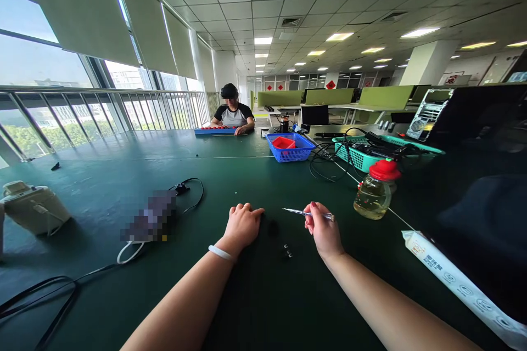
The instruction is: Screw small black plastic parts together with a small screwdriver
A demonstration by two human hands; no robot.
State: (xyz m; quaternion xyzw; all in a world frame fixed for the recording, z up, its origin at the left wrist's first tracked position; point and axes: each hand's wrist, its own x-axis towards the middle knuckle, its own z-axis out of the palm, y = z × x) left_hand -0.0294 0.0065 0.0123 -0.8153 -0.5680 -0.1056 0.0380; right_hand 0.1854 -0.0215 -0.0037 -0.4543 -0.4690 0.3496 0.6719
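My left hand (244, 225) rests palm down on the dark green table (263, 296), its fingers bent and its thumb stretched out to the right. Nothing shows in it. My right hand (323, 230) grips a slim silver pen-like tool (298, 211) between thumb and fingers. The tool's pointed tip faces left, towards my left thumb, with a gap between. Below and between my hands lies a small black part (287, 252) with bright silver bits. A dark round patch (273, 227) is near it; I cannot tell whether it is a thing or a shadow.
A blue basket (290, 154) holds a red container. Right of it are a teal basket (358, 160) of cables, a red-lidded bottle (374, 192) and a long white packet (461, 285). Left are a blurred device (150, 216), cables and a beige container (35, 208). Another person (233, 112) sits opposite.
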